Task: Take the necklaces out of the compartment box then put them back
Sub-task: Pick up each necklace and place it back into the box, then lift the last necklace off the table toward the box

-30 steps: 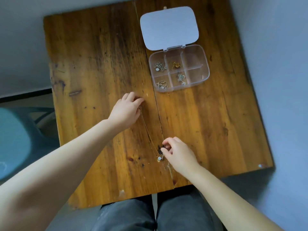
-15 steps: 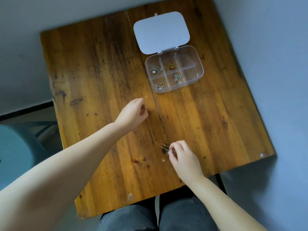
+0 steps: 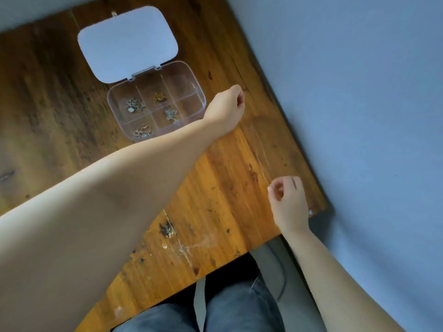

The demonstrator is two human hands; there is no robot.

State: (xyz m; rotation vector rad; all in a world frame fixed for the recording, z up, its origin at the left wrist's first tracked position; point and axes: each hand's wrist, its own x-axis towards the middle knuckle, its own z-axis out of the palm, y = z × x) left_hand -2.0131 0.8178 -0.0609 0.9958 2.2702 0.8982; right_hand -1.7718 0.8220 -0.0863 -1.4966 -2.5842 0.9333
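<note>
A clear compartment box [image 3: 202, 98] with its white lid [image 3: 128, 43] folded back lies on the wooden table [image 3: 215, 200]. Several compartments hold coiled necklaces; the two on the right look empty. My left hand [image 3: 226, 107] is closed just right of the box, pinching one end of a thin gold necklace [image 3: 260, 156]. The chain runs stretched down to my right hand [image 3: 288, 200], which pinches its other end near the table's right edge. The chain is blurred and faint.
The table's right edge runs diagonally beside a grey floor [image 3: 359, 116]. Its near edge is just above my lap in dark jeans [image 3: 227, 312]. The left half of the table shows dark wood.
Both hands have moved to the right side of the table with the necklace stretched between them. The left hand has risen beside the box. The view has swung left.
</note>
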